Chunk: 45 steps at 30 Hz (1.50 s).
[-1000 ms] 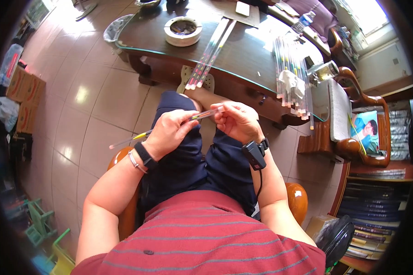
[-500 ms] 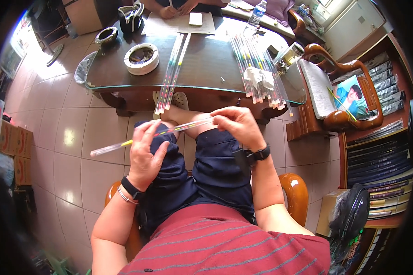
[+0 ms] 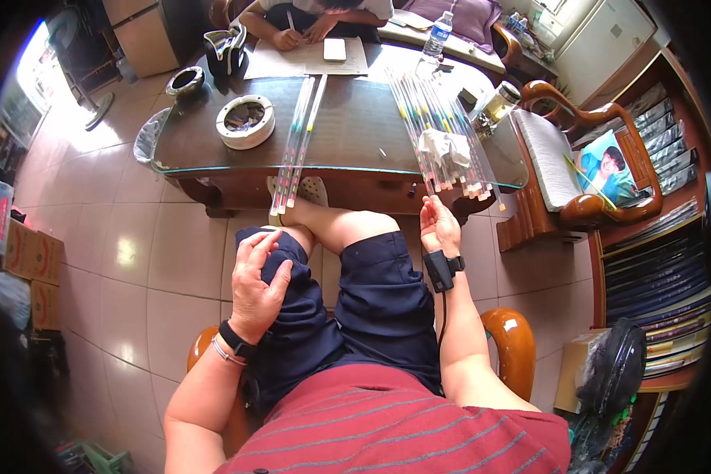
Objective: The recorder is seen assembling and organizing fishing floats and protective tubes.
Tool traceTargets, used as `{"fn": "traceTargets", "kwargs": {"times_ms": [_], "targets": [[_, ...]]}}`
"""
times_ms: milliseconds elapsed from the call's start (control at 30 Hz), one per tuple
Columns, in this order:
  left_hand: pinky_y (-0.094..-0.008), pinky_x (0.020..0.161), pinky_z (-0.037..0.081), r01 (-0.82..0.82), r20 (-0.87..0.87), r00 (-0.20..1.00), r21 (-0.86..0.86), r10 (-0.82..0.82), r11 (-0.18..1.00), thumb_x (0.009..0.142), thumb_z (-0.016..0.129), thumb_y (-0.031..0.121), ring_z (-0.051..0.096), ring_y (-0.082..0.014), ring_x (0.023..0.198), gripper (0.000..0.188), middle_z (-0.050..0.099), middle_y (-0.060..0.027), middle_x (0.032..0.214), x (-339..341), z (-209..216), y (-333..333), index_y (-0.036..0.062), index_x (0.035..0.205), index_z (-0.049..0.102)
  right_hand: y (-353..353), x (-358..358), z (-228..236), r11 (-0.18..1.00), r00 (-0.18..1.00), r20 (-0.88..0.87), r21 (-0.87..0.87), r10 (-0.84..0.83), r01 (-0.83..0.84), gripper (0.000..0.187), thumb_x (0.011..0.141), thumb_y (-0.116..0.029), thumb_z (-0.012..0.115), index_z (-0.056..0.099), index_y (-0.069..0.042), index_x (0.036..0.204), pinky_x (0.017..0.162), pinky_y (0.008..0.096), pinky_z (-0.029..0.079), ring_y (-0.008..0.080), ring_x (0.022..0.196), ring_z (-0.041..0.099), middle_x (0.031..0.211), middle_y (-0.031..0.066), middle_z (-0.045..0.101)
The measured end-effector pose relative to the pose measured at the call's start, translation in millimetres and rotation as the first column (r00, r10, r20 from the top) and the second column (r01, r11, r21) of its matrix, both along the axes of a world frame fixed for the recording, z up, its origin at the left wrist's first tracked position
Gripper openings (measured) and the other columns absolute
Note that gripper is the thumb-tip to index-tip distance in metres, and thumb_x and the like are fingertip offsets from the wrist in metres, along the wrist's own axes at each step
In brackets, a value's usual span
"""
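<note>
My left hand [image 3: 261, 288] hovers over my left thigh, fingers stretched and apart, with nothing in it. Palm up, my right hand [image 3: 440, 225] is at the table's front edge, its fingertips drawn together at the near end of a slim clear tube [image 3: 409, 130]. That tube lies along the left side of a bundle of similar clear tubes [image 3: 450, 110] with coloured, banded sticks inside and pale pink ends. A crumpled white tissue [image 3: 444, 148] rests on the bundle. Two more such tubes [image 3: 299, 142] lie side by side left of centre, their near ends jutting past the edge.
The glass-topped wooden table [image 3: 355, 142] carries a round white ashtray-like dish [image 3: 245, 122], a dark ring-shaped dish [image 3: 186, 81], a water bottle [image 3: 438, 35] and a lidded jar [image 3: 499, 101]. Across it, a person writes on paper [image 3: 265, 62]. A wooden armchair [image 3: 608, 197] stands right.
My right hand has moved forward and right from above my lap to the bundle. The tube held between my hands has left my lap and left hand; one more tube lies at the bundle's left side.
</note>
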<state>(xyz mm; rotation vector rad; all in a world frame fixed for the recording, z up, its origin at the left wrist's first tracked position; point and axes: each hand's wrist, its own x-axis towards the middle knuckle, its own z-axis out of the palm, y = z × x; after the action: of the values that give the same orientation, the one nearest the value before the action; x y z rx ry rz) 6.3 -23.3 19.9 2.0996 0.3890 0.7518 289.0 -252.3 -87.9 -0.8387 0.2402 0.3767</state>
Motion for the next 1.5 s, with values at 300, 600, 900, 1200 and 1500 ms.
{"fn": "traceTargets", "kwargs": {"times_ms": [300,600,900,1200,1500], "targets": [[-0.031,0.086,0.049,0.033,-0.024,0.999,0.026,-0.033,0.999,0.081,0.067,-0.001,0.061,-0.0211,0.095,0.038,0.059,-0.0116,0.113,-0.4,-7.1,3.2,0.0021,0.118,0.063,37.4,36.8,-21.1,0.998,0.997,-0.055,0.002,-0.059,0.059,0.008,0.091,-0.01,0.065,0.064,-0.003,0.094,0.068,0.0237,0.059,0.0119,0.077,0.067,0.09,0.007,0.07],[-0.0315,0.087,0.049,0.062,-0.082,0.995,0.004,-0.062,0.998,0.081,0.067,0.0,0.062,-0.0224,0.097,0.032,0.059,-0.0122,0.111,-1.2,-10.1,4.5,0.0012,0.113,0.064,62.0,51.5,-27.6,0.984,0.958,-0.232,0.017,-0.168,0.176,0.01,0.089,-0.011,0.068,0.065,-0.001,0.089,0.068,0.0243,0.06,0.0134,0.073,0.068,0.084,0.0077,0.07],[-0.0348,0.092,0.047,0.059,-0.106,0.992,-0.021,-0.061,0.998,0.08,0.068,0.002,0.061,-0.0283,0.101,0.028,0.062,-0.014,0.107,1.3,-3.8,2.2,0.0004,0.108,0.067,69.1,56.0,-33.5,0.957,0.93,-0.281,0.098,-0.237,0.274,0.01,0.09,-0.01,0.067,0.064,-0.003,0.085,0.069,0.0258,0.061,0.0149,0.074,0.068,0.08,0.0072,0.069],[-0.0347,0.092,0.047,0.061,-0.11,0.992,-0.017,-0.062,0.998,0.08,0.068,0.003,0.061,-0.0284,0.101,0.027,0.062,-0.0135,0.107,0.1,-5.0,4.3,0.0011,0.107,0.067,61.6,47.8,-33.5,0.971,0.947,-0.31,0.191,-0.083,0.147,0.016,0.09,-0.016,0.068,0.06,-0.004,0.083,0.062,0.0268,0.06,0.0141,0.066,0.066,0.081,0.0111,0.068],[-0.0352,0.092,0.047,0.071,-0.099,0.993,-0.006,-0.071,0.997,0.081,0.068,0.005,0.06,-0.0288,0.104,0.027,0.062,-0.0141,0.109,0.9,-9.6,6.6,0.0026,0.107,0.068,125.2,-14.9,65.7,0.559,0.621,0.095,-0.557,0.778,-0.615,0.025,0.092,-0.024,0.064,0.064,0.0,0.103,0.066,0.0232,0.052,0.0114,0.075,0.064,0.089,0.0082,0.069]]}}
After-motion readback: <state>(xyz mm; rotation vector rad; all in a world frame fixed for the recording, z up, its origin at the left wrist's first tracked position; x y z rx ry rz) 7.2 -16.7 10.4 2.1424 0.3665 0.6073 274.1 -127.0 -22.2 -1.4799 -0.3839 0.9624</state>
